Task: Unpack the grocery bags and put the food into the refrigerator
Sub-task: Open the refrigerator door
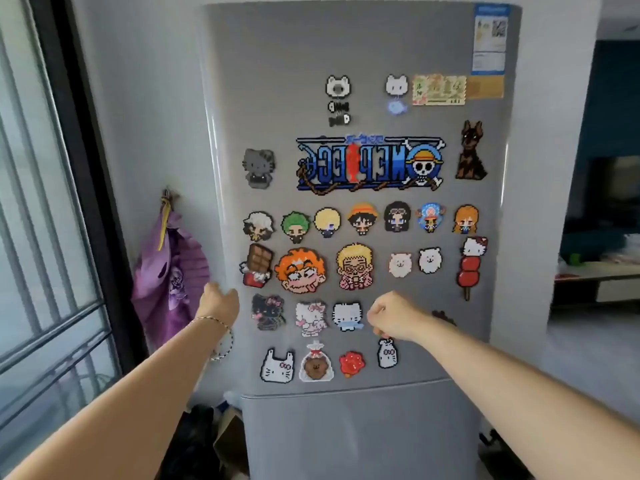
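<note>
Left hand [219, 301] is laid at the left door edge of the refrigerator [346, 202], fingers hidden, so grip can't be told; right hand [393, 315] is balled up before the door, contents unclear; doors are shut, no groceries seen; seemingly everything's left to be stowed.

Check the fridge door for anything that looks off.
The big blue logo magnet in the middle of the refrigerator door reads backwards, its letters mirrored, with the skull at the right end. The other magnets sit upright in rough rows; nothing looks spilled or damaged.
</note>
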`<state>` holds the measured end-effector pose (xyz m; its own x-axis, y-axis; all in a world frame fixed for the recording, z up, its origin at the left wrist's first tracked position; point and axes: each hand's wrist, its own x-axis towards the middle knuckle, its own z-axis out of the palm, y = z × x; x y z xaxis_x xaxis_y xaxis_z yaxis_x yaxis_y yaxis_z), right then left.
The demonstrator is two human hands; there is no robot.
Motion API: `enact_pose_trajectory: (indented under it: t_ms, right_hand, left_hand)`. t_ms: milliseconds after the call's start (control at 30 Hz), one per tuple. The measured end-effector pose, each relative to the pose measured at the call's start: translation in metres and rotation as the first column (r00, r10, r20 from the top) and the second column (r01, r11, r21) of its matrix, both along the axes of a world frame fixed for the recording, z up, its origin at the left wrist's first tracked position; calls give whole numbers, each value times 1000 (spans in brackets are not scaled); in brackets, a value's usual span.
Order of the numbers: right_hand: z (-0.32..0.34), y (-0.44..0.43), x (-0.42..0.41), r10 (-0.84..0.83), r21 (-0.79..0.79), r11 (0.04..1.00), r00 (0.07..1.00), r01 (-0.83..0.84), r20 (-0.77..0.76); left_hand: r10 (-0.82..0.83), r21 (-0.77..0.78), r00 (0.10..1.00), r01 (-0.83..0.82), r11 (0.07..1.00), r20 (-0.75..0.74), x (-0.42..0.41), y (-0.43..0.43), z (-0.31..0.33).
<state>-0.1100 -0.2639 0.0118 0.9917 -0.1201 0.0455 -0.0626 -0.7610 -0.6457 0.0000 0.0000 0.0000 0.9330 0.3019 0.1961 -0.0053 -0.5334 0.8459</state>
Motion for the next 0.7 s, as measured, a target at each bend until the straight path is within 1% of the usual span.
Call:
enact_pose_trajectory:
  t_ms: [100,200,267,333,500,567,633,700]
  right_hand:
    - [-4,2,22,-91,-32,995,996,92,20]
    - [-8,0,32,-130,-48,990,991,132,43]
    - [-9,0,31,-134,-100,985,990,138,50]
    - [-11,-3,29,-126,-121,984,991,131,42]
    - [-6,-8,14,-133,-141,980,989,141,67]
    - [-6,-13,4,-127,-150,979,988,138,83]
    - [-5,-21,-8,-117,-182,975,990,130,81]
    - [-6,-28,-21,-100,-208,971,992,115,83]
  left_hand:
    - [-15,-94,996,23,995,84,26,-5,13]
    - [27,-264,995,-1,965,97,44,-15,19]
    - [12,-339,995,21,941,95,53,-15,15]
    - [-26,-318,996,52,947,87,55,-13,13]
    - [-137,-142,990,140,980,28,44,1,17]
    - [-129,-94,991,130,987,24,39,2,18]
    - [-84,-79,995,88,993,53,29,-3,17]
    - [-33,-115,995,44,992,93,11,-7,11]
